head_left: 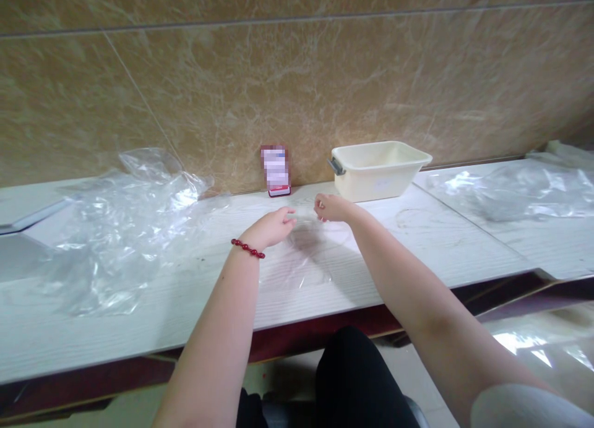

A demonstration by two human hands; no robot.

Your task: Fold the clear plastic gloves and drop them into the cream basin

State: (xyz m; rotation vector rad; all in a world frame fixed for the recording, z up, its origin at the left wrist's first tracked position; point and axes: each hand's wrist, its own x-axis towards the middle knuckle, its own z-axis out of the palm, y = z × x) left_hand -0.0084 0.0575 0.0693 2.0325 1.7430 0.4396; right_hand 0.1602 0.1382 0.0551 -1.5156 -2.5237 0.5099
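Note:
A thin clear plastic bag (304,255) lies flat on the white table in front of me, faint against the wood-grain top. Its far edge spans the gap between my hands. My left hand (271,227), with a red bead bracelet at the wrist, has thumb and fingers at that edge's left end, seemingly in a light hold. At the right end, the curled fingers of my right hand (331,207) pinch the plastic. Exactly how much film sits between the fingertips is too small to make out.
A big heap of clear plastic bags (134,230) covers the table's left part. Behind my hands, a phone-like object (276,168) with a blurred face leans on the marbled wall. A cream plastic bin (378,174) stands right of it; more clear plastic (520,190) lies far right.

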